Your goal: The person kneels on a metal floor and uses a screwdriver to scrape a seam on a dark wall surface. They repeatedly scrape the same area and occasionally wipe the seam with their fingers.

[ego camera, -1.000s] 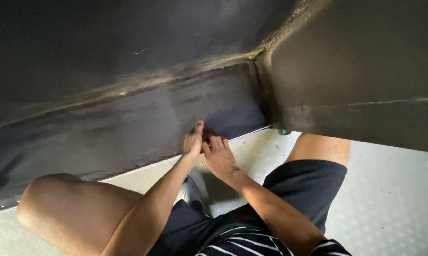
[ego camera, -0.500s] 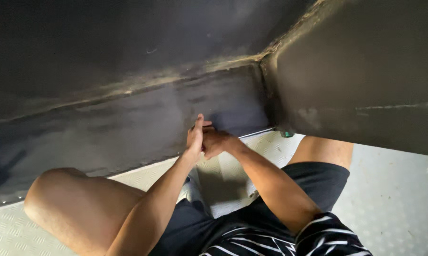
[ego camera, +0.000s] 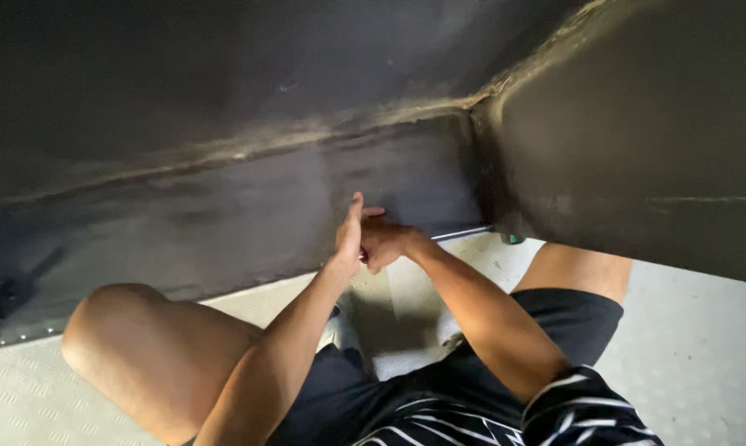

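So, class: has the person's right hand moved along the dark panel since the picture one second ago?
Yes. The right hand has closed in leftward on the left hand, away from the corner seam of the dark panel. The hands now touch.

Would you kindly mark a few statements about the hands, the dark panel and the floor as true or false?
1. Both hands are together at the lower edge of the dark panel. True: the left hand and right hand meet there.
2. The left hand rests on the knee. False: it is raised against the panel, fingers pointing up.
3. The floor is pale with a raised pattern. True.
4. The person wears long trousers. False: dark shorts leave the knees bare.
5. A small green thing lies by the corner where the two dark panels meet. True; what it is cannot be told.
6. The right hand holds a large hammer. False: no hammer shows; anything it grips is hidden.
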